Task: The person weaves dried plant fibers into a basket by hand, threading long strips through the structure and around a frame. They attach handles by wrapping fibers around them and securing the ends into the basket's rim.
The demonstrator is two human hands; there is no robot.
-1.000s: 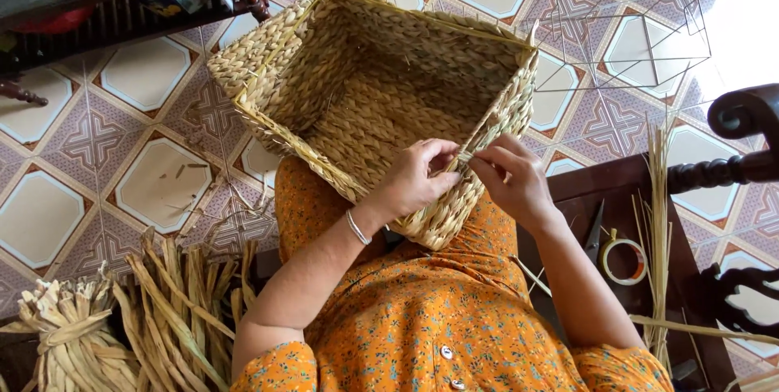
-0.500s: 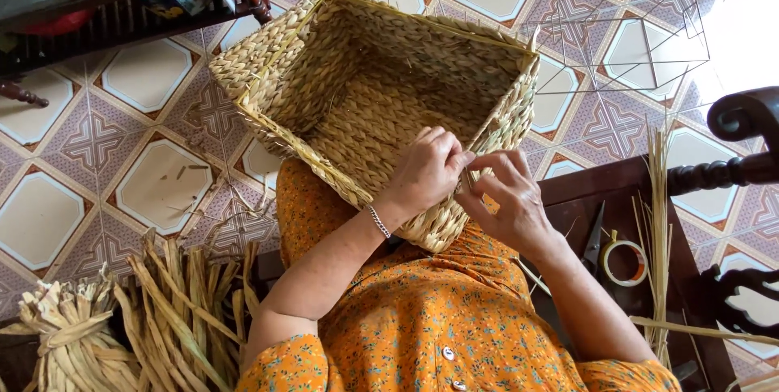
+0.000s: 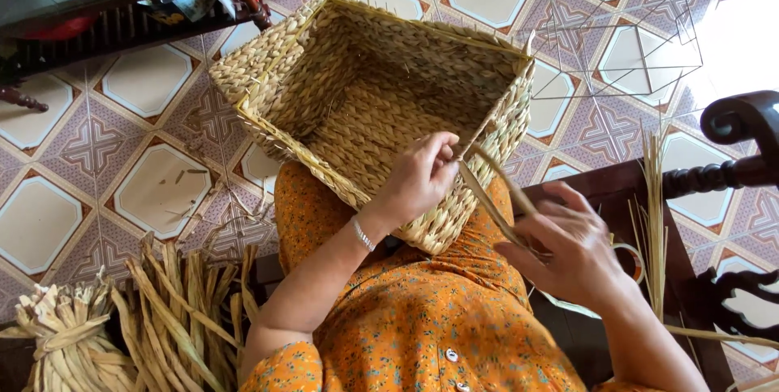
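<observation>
Now the tan woven basket [image 3: 381, 108] rests tilted on the lap, left hand [image 3: 418, 181] pinching its near rim, right hand [image 3: 572, 250] gripping a strand [image 3: 491, 201], open floor [image 3: 146, 148] left.

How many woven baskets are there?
1. The basket rests on the person's lap, the left hand on its near rim. Others may be hidden outside the view.
</observation>
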